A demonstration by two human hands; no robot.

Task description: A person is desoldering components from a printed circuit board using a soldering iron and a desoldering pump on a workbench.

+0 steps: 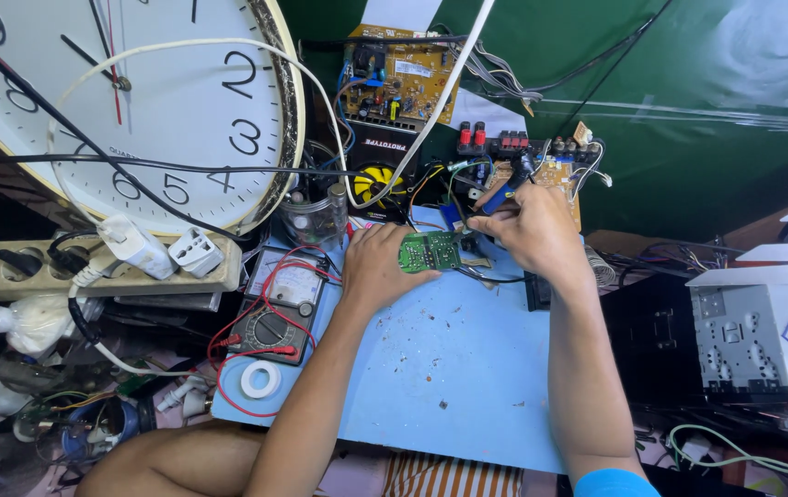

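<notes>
Matt blue work mat point(454, 368); green lacquered circuit board point(431, 251); glossy plastic clock face point(173, 101); bare grey metal chassis point(762, 340).

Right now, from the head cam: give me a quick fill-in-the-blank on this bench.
1. The left hand holds a small ____ circuit board.
2. The right hand grips a blue-handled tool over the light ____ work mat.
3. The analog multimeter lies below the big round wall ____.

Missing: green; blue; clock
</notes>
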